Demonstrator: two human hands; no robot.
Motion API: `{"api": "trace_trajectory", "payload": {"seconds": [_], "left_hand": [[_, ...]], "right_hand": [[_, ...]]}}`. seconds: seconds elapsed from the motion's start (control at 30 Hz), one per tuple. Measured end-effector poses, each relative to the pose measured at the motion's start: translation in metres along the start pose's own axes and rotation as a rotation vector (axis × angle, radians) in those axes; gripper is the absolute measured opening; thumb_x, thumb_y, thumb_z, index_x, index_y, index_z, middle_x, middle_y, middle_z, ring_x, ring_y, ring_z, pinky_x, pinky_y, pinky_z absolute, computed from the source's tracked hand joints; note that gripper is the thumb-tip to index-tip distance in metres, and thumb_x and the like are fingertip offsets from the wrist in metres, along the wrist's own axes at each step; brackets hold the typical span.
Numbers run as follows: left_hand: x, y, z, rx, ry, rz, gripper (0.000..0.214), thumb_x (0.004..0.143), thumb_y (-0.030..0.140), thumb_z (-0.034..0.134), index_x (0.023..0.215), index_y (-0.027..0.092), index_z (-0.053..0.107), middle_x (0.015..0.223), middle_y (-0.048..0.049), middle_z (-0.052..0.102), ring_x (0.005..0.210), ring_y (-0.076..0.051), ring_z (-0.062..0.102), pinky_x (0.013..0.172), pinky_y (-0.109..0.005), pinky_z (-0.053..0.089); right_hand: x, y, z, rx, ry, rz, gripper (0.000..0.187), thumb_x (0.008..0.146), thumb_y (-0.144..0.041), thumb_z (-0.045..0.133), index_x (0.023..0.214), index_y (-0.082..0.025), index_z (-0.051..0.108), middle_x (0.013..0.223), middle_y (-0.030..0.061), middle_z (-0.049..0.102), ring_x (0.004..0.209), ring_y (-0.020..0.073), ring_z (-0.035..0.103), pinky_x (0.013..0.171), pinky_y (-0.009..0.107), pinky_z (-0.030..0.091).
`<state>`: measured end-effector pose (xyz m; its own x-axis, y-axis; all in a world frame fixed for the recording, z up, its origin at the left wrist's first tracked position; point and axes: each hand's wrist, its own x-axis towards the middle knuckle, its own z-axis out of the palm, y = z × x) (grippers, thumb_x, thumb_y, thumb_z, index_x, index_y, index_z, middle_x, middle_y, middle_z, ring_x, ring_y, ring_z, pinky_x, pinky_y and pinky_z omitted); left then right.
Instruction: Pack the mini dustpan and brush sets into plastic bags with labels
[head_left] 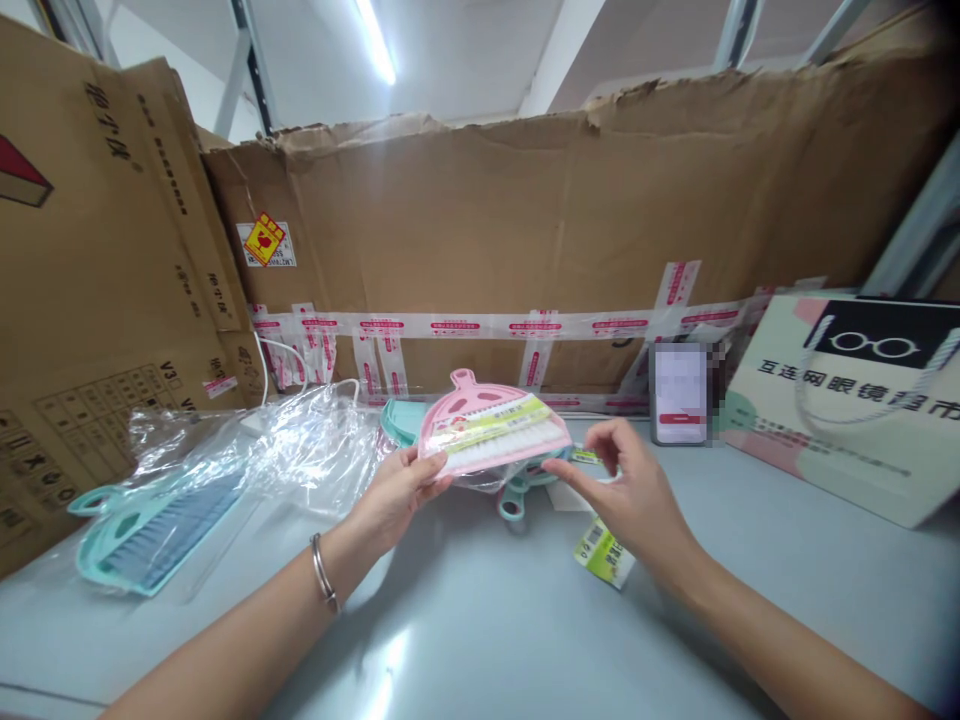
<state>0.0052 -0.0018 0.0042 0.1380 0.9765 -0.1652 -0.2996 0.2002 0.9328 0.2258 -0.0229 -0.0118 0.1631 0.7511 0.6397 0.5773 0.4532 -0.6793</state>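
Observation:
My left hand (401,492) grips the left edge of a pink dustpan and brush set (491,415), thumb on top. White bristles show along its front, and a yellow-green label (491,428) lies across it. Just right of the set, my right hand (626,485) has its thumb stretched toward the set's right corner and its fingers bent, with a gap between them; I see nothing held there. Behind and below the pink set are parts of teal dustpan sets (512,505), mostly hidden. A loose green and white label card (604,552) lies under my right hand.
At left, a teal dustpan and brush (161,530) lies among crumpled clear plastic bags (300,450). Large cardboard boxes (450,230) wall the back and left. A phone (680,395) stands upright at the back right, beside a paper bag (840,400) with rope handles.

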Motion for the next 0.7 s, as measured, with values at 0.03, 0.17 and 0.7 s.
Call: {"api": "trace_trajectory", "payload": {"seconds": [0.03, 0.17, 0.7], "left_hand": [[-0.001, 0.001, 0.001, 0.007, -0.005, 0.019, 0.019, 0.07, 0.015, 0.069, 0.088, 0.011, 0.066, 0.099, -0.0088, 0.066, 0.074, -0.009, 0.06, 0.063, -0.015, 0.049], [-0.004, -0.001, 0.004, 0.033, -0.051, 0.035, 0.025, 0.07, 0.017, 0.069, 0.093, 0.012, 0.064, 0.103, -0.0093, 0.066, 0.08, -0.012, 0.061, 0.064, -0.016, 0.05], [0.0, 0.003, -0.001, -0.006, 0.059, -0.001, 0.016, 0.075, 0.011, 0.061, 0.091, 0.01, 0.063, 0.098, -0.0123, 0.067, 0.072, -0.012, 0.063, 0.06, -0.019, 0.053]], "right_hand": [[-0.002, -0.001, 0.001, -0.117, 0.048, -0.212, 0.032, 0.066, -0.046, 0.069, 0.082, -0.021, 0.058, 0.079, 0.004, 0.056, 0.073, 0.0178, 0.051, 0.067, 0.032, 0.042], [-0.015, -0.004, 0.014, -0.491, -0.083, -0.813, 0.02, 0.075, -0.03, 0.064, 0.094, -0.027, 0.062, 0.105, 0.0073, 0.053, 0.1, 0.023, 0.043, 0.084, 0.036, 0.033], [-0.006, 0.008, 0.01, -0.803, -0.094, -0.935, 0.028, 0.075, -0.021, 0.062, 0.102, -0.029, 0.062, 0.099, 0.0063, 0.056, 0.092, 0.021, 0.042, 0.076, 0.032, 0.029]]}}
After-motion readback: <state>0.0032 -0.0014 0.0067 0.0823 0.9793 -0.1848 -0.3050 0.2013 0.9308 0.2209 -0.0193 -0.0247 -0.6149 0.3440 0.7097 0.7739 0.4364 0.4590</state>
